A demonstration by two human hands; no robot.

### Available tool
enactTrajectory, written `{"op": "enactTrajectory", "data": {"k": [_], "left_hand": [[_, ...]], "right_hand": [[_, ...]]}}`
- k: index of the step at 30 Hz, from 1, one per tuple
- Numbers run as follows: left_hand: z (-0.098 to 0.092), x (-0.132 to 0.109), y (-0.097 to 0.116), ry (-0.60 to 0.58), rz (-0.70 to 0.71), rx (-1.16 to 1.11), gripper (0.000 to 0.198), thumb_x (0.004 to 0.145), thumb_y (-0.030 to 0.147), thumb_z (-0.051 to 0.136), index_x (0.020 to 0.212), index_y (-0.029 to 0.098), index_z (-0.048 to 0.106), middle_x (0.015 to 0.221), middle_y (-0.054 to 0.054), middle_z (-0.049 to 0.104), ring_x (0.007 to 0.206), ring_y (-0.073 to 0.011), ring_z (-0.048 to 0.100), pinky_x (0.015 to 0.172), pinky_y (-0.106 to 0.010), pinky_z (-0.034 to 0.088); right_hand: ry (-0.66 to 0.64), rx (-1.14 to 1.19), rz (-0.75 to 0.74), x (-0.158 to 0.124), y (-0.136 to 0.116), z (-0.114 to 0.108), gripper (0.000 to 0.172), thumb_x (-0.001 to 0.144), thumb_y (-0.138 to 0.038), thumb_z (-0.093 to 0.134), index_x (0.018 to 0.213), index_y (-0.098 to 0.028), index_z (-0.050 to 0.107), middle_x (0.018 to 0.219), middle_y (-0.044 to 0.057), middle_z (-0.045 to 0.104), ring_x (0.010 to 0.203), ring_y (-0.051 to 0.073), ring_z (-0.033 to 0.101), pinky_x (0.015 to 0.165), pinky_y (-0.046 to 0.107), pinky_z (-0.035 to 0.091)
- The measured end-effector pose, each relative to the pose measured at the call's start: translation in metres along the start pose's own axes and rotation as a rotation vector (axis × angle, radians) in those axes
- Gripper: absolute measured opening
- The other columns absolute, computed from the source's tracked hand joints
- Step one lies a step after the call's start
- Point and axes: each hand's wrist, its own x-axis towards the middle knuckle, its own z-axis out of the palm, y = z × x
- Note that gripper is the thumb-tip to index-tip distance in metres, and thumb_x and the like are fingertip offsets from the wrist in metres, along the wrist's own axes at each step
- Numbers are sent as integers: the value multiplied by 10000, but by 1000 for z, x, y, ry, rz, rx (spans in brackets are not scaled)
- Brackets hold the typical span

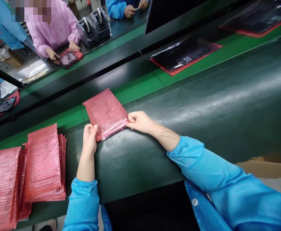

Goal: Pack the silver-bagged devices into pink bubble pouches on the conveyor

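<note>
A pink bubble-wrap bag [107, 113] is stretched between my two hands above the dark green work surface. My left hand [89, 136] pinches its near left corner, the thumb on top. At the near right corner my right hand [140, 122] grips the bag between thumb and curled fingers. The bag lies tilted, its far end over the bright green strip. Whether anything is inside it cannot be made out. To the left of my left hand lie a pile of similar pink bags [44, 160] and a second pile [2, 186].
Dark flat panels on pink bags [185, 56] lie along the green strip [140, 86]. Across the line, a person in pink [54, 29] handles a pink bag beside tape dispensers [93, 27]. A cardboard box [268, 166] stands at lower right.
</note>
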Motion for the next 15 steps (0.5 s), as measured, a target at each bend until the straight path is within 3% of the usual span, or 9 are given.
{"op": "enactTrajectory", "data": {"k": [2, 3, 5, 7, 9, 12, 15], "left_hand": [[7, 2, -7, 126, 34, -77, 685, 703, 495, 922, 1178, 244, 496, 1003, -19, 730, 850, -149, 731, 815, -273, 618], [10, 2, -9, 150, 36, -100, 767, 675, 437, 928, 1262, 250, 472, 1058, -39, 743, 909, -170, 746, 866, -300, 620], [18, -1, -10, 148, 20, -134, 858, 647, 349, 904, 1366, 244, 449, 1155, -80, 750, 1001, -215, 757, 925, -348, 619], [25, -8, -6, 107, -25, -165, 784, 633, 303, 869, 1329, 207, 520, 1175, -99, 750, 1012, -234, 756, 905, -350, 625], [32, -18, -1, 58, -122, -202, 643, 646, 309, 849, 1224, 179, 601, 1139, -98, 752, 924, -222, 749, 791, -321, 630], [39, -37, 10, 40, -273, -257, 506, 651, 326, 846, 1085, 169, 639, 961, -66, 736, 731, -168, 685, 577, -243, 554], [35, -61, 25, 114, -225, -325, 429, 611, 300, 820, 967, 170, 620, 794, -10, 665, 640, -125, 612, 519, -201, 496]], "right_hand": [[-164, 152, 59, -3, -4, 7, 425, 792, -426, 813, 795, -231, 436, 660, -26, 609, 558, 164, 621, 528, 259, 433], [-163, 190, 62, -3, -5, 9, 446, 772, -442, 844, 907, -235, 474, 772, -14, 675, 572, 159, 639, 532, 262, 463], [-62, 179, 19, -2, -6, 11, 594, 708, -411, 906, 1098, -252, 487, 885, -28, 684, 571, 123, 613, 539, 248, 473], [12, 141, -26, 0, -5, 9, 661, 668, -380, 941, 1147, -252, 503, 767, -88, 574, 546, 96, 540, 531, 222, 435], [7, 179, -23, 2, -3, 5, 622, 679, -433, 950, 1106, -237, 544, 656, -117, 452, 519, 97, 486, 520, 218, 418], [-25, 289, 3, 1, -2, -1, 551, 786, -685, 843, 935, -211, 604, 576, -77, 475, 481, 120, 491, 516, 254, 455], [78, 331, -2, -2, -1, -2, 670, 863, -844, 682, 680, -221, 516, 488, -38, 438, 442, 124, 470, 517, 271, 468]]}}
